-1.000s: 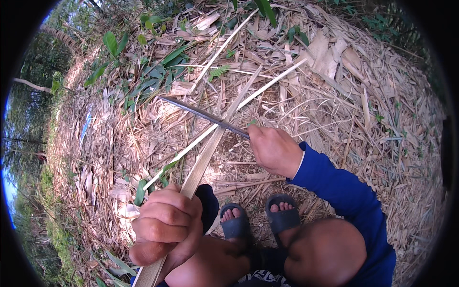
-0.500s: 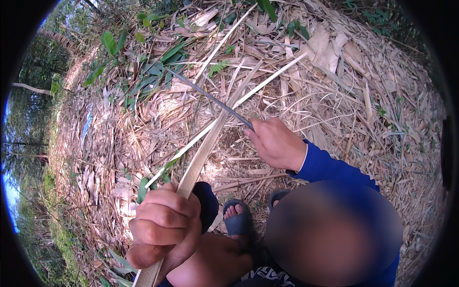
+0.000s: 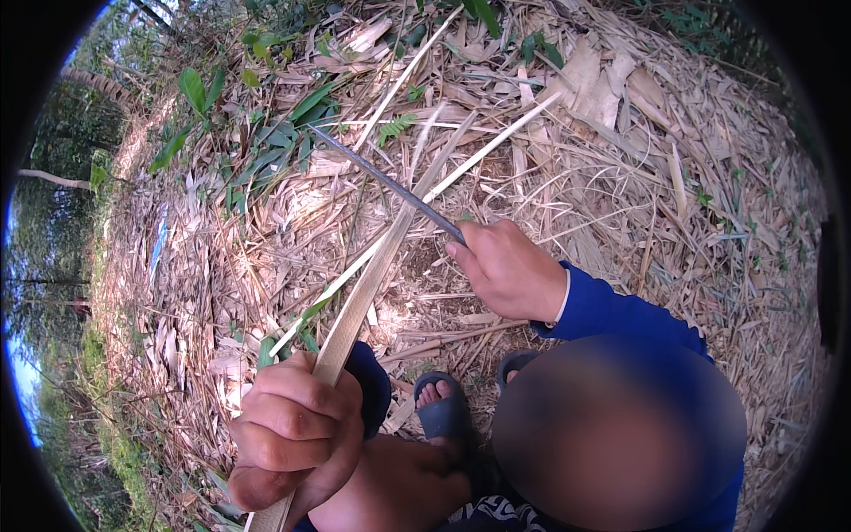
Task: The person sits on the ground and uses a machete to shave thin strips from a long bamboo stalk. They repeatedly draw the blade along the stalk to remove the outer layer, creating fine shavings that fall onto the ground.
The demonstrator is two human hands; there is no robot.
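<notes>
My left hand (image 3: 297, 434) is clenched around the near end of a long flat bamboo strip (image 3: 372, 275) that slants away up and to the right. My right hand (image 3: 510, 266), in a blue sleeve, grips the handle of a long dark knife (image 3: 386, 182). The blade points up and to the left and lies across the strip about halfway along it. A thin pale sliver (image 3: 483, 151) splits off the strip toward the upper right.
The ground is covered in dry bamboo husks and leaves (image 3: 665, 151), with green leafy shoots (image 3: 266, 133) at the upper left. My feet in grey sandals (image 3: 443, 412) are below the hands. A blurred patch covers the lower right.
The knife blade has slid farther up the strip, away from me, and my right hand has risen slightly. My left hand holds its place on the strip.
</notes>
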